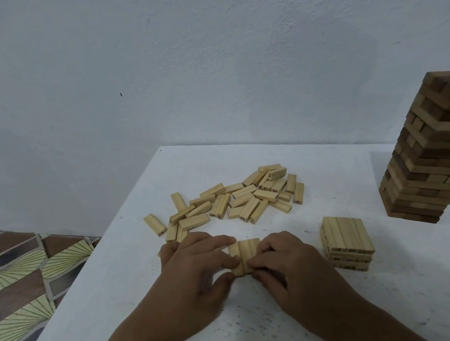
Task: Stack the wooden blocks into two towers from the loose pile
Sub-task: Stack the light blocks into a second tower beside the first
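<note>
**Three-block row squeezed between both hands — risks from here**

Head view (only view).

I see my left hand (199, 265) and right hand (283, 260) closed in from either side on a row of three blocks (245, 255) lying side by side on the white table (259, 330). Left fingers (219, 243) are curled over the row's left edge, thumb low at the near corner; right fingers are curled and pinch its right edge. Whether the row rests flat on the table or is slightly lifted, I cannot tell.

The loose pile (237, 199) lies beyond the hands, a few pieces touching the back of my left hand. The short stack (345, 241), a few layers high, sits just right of my right hand. The tall tower (431, 149) stands well apart at the right edge, partly cut off by the frame; its upper layers look twisted relative to the lower ones.

Judgement on risks:
- The row is held by side pressure only. If the squeeze slackens during a lift, the middle block could drop out.
- Placing the row parallel to the short stack's top layer rather than across it would likely weaken that stack.
- My right forearm passes close to the short stack; a careless swing could shove it.
- The tall tower's twist suggests a bump to the table could topple it.
</note>
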### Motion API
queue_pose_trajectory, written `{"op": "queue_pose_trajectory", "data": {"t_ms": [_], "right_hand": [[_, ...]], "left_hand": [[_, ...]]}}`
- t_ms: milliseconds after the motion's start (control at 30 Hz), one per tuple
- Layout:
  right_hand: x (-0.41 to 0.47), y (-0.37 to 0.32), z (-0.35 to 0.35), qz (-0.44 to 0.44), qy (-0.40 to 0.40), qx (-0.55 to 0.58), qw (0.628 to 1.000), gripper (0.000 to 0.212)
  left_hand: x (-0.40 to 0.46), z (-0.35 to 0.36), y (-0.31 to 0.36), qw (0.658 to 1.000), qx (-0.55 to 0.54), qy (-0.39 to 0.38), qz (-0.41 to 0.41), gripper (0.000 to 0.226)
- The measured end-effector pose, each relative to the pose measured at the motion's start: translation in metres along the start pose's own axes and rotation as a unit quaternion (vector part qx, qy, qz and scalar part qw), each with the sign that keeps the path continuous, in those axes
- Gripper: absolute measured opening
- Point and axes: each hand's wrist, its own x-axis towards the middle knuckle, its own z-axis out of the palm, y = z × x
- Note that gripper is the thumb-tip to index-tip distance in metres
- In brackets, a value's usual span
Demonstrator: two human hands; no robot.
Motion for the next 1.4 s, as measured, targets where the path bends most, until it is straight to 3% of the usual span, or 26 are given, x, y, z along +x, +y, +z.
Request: {"op": "queue_pose_trajectory", "data": {"t_ms": [1133, 1267, 1400], "right_hand": [[0.002, -0.004, -0.004, 0.012, -0.01, 0.021, 1.0, 0.016], [0.001, -0.007, -0.005, 0.016, -0.019, 0.011, 1.0, 0.034], [0.004, -0.012, -0.004, 0.024, -0.036, 0.01, 0.999, 0.051]], "left_hand": [[0.001, -0.001, 0.001, 1.0, 0.001, -0.009, -0.009, 0.024], [0.002, -0.003, 0.002, 1.0, 0.003, -0.005, -0.007, 0.025], [0.001, 0.0, -0.001, 1.0, 0.002, 0.012, -0.021, 0.053]]}}
